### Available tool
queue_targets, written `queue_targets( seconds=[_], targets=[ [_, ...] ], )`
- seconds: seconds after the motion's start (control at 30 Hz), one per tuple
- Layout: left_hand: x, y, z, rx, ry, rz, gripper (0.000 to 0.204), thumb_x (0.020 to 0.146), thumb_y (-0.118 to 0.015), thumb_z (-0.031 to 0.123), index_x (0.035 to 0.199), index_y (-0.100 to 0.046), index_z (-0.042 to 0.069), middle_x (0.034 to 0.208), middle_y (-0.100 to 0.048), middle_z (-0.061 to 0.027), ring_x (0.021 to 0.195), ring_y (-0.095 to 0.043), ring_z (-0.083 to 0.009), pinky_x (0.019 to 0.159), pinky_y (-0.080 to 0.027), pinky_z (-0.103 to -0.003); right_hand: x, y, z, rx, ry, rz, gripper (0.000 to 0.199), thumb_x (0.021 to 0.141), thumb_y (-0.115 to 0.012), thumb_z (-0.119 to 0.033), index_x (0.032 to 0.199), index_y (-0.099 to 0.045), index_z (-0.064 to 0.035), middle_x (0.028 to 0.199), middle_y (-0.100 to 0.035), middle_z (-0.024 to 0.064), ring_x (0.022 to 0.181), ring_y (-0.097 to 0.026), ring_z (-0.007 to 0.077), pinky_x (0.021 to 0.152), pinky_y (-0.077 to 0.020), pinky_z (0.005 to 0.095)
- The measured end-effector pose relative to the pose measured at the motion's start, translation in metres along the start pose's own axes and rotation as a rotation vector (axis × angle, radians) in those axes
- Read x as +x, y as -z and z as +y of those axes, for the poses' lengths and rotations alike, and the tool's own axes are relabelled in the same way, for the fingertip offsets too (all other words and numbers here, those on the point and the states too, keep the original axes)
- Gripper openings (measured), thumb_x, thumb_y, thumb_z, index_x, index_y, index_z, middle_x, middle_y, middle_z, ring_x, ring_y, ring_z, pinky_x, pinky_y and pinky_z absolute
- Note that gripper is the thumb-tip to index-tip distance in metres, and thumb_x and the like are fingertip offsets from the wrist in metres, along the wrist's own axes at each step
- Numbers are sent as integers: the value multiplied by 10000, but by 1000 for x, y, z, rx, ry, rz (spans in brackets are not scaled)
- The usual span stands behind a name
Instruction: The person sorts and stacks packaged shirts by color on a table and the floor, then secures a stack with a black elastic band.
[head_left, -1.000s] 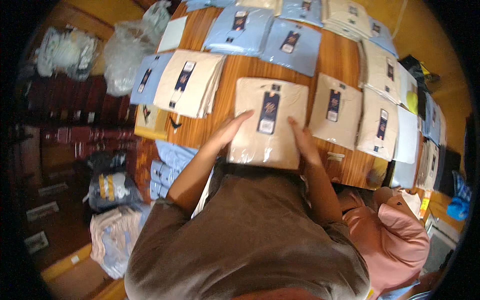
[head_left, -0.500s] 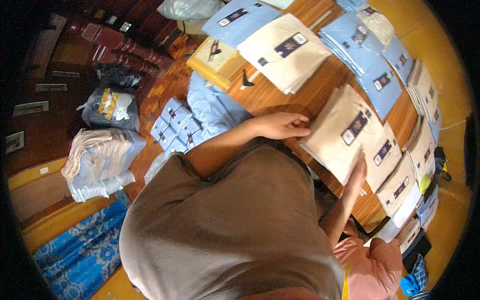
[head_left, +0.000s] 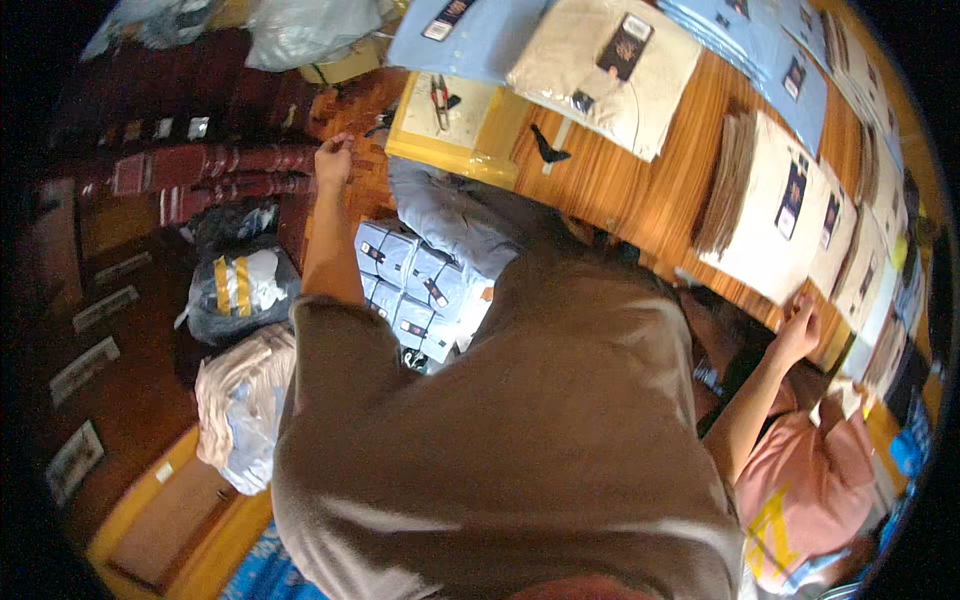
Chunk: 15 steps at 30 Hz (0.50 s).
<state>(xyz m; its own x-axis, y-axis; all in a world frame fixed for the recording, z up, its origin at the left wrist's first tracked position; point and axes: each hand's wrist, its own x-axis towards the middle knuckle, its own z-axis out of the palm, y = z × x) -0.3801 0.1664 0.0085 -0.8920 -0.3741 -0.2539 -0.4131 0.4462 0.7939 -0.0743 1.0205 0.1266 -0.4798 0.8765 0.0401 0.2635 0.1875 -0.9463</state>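
Both hands reach apart: the left hand [head_left: 334, 160] hangs loosely curled beside the table [head_left: 640, 195], holding nothing visible, while the right hand [head_left: 800, 322] presses fingers on the cream packaged shirt [head_left: 775, 215] at the table edge. Blue folded shirts [head_left: 415, 285] lie stacked below.

The left hand [head_left: 333, 160] is raised, fingers curled, left of the wooden table [head_left: 640, 195], above the blue packaged shirts [head_left: 415, 285] stacked beside that table; the right hand [head_left: 800, 325] touches a cream packaged shirt [head_left: 775, 215] at the table's near edge
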Motion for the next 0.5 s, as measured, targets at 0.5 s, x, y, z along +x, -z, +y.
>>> queue_targets(
  seconds=[0.5],
  targets=[
    [16,-30,74,469,-37,-304,413,932,-741,319,1179,-691,-8,1001,-748,-127,764,-728,-194,634,-584,-383,-48,13,-90,-517,254,100,394,1003,-677,-362,891,-738,11,828,-733,65,795,-666,125,723,-518,282]
  ],
)
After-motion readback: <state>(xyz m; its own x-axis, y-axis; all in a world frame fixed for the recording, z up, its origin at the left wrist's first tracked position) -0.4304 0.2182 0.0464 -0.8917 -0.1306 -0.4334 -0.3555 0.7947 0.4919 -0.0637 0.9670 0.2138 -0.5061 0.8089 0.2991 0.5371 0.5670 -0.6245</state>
